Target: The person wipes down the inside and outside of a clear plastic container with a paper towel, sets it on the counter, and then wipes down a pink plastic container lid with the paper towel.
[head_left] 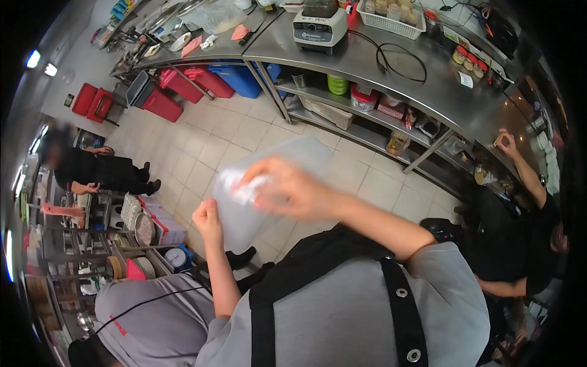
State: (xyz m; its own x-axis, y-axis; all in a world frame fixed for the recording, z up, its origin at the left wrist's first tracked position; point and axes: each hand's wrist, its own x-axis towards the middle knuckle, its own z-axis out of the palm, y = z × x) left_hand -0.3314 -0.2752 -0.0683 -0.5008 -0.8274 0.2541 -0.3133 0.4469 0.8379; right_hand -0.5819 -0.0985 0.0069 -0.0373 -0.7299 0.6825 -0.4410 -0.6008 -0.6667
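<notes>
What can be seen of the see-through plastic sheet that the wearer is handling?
The plastic sheet looks thin, flexible and cloudy-clear, with no print visible. It hangs in the air at a slant above the tiled floor, which shows faintly through it. The left hand pinches its near left edge. The right hand is blurred over its middle, gripping a crumpled white wad. Whether it is a bag or one layer cannot be told.

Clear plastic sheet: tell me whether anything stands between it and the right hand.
Yes: a crumpled white wad at the right hand's fingertips, in front of the clear plastic sheet. Nothing else visible intervenes; blur hides whether the wad touches it.
</notes>
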